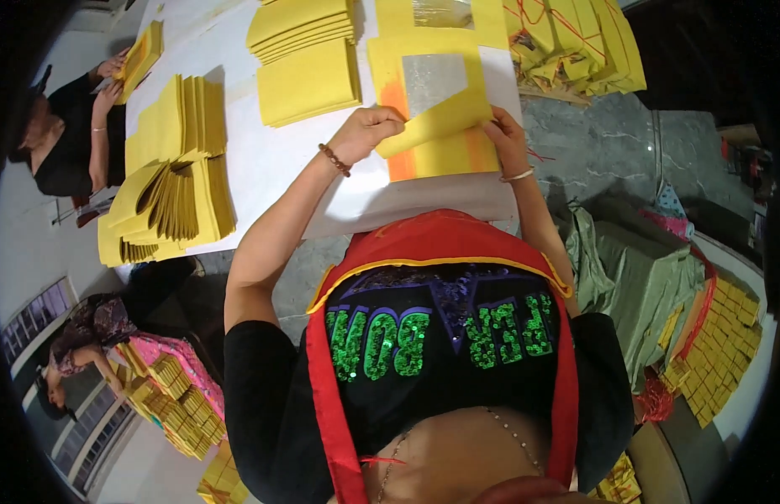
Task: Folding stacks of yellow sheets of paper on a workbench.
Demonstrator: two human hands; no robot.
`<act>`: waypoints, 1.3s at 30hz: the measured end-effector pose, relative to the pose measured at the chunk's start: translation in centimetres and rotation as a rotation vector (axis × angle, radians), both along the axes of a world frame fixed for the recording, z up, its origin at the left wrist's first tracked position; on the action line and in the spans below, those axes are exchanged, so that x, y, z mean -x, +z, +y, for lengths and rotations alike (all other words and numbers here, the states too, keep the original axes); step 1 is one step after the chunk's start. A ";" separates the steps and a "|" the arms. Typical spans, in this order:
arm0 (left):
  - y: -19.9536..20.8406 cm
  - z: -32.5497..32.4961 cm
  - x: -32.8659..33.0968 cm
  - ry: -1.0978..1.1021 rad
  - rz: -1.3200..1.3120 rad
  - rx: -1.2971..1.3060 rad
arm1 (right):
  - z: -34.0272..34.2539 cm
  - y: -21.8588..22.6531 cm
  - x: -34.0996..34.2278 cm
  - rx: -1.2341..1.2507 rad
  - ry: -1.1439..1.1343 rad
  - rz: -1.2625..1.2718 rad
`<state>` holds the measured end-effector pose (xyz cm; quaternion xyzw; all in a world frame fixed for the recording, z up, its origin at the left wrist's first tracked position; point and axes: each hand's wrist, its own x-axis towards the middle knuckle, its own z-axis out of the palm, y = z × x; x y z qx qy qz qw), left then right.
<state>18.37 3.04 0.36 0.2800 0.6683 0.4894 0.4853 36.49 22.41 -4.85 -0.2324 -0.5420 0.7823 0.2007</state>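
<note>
A yellow paper sheet (445, 128) lies before me at the table's near edge, its edge lifted and folded over on a slant. Below the fold shows yellow paper with orange bands; above it, a silver foil rectangle (428, 80) is partly covered. My left hand (369, 134), with a beaded bracelet, is closed on the fold's left end. At the right end my right hand (508, 141) pinches the same sheet between thumb and fingers. Its fingertips are partly hidden behind the paper.
Stacks of folded yellow paper (310, 84) lie left of the sheet on the white table (247, 155), with more fanned bundles (167, 202) at its left edge. Yellow bundles with red cords (575, 42) sit far right. Another person (75, 151) handles yellow paper at left.
</note>
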 end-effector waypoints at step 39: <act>-0.6 -1.2 -3.8 0.289 0.297 0.028 | -1.0 3.6 -0.9 -0.326 0.148 -0.206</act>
